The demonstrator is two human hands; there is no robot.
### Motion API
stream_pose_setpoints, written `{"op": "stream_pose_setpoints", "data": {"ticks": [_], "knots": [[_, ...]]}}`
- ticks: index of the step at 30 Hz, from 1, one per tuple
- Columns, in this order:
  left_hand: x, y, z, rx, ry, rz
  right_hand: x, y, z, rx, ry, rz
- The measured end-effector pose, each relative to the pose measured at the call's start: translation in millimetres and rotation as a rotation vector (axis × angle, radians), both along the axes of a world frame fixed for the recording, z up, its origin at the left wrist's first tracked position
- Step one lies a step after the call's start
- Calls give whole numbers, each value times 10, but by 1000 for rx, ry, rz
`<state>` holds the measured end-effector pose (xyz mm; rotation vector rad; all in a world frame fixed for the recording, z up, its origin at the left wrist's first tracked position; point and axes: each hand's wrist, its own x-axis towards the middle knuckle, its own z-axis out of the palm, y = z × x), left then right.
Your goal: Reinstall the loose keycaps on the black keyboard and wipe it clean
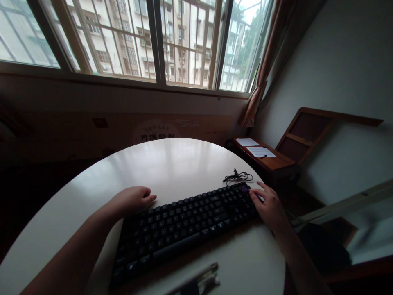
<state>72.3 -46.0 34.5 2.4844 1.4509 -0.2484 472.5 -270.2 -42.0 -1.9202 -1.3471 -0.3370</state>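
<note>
A black full-size keyboard (pixel 184 229) lies at a slant on the white round table, its left end closer to me. My left hand (pixel 136 199) is closed at the keyboard's far left edge, the thumb toward the keys and the other fingers curled; their tips are hidden. At the far right end, my right hand (pixel 267 205) pinches a small purple brush-like tool (pixel 245 189) between thumb and fingers. Its purple end touches or hovers just over the keys near the number pad. Behind that corner, a coiled black cable (pixel 238 176) rests on the table.
Near the front edge of the white table (pixel 147 164) lies a clear packet (pixel 208 280) with something dark, partly cut off. Right of the table stands a low wooden bench (pixel 276 164) with paper sheets (pixel 260 152) and a pen. A barred window (pixel 184 45) is ahead.
</note>
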Motion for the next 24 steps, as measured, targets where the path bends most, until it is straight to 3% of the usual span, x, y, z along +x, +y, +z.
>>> {"op": "stream_pose_setpoints", "data": {"ticks": [13,16,20,24], "knots": [[-20,14,-16,-1,-60,9,-17,13,2,14,77,10],[-26,27,-24,1,-60,4,33,19,-1,130,229,6],[-32,41,-34,-8,-39,-1,169,4,-40,333,406,-148],[-45,56,-47,-12,-45,1,257,-4,-86,386,435,-213]]}}
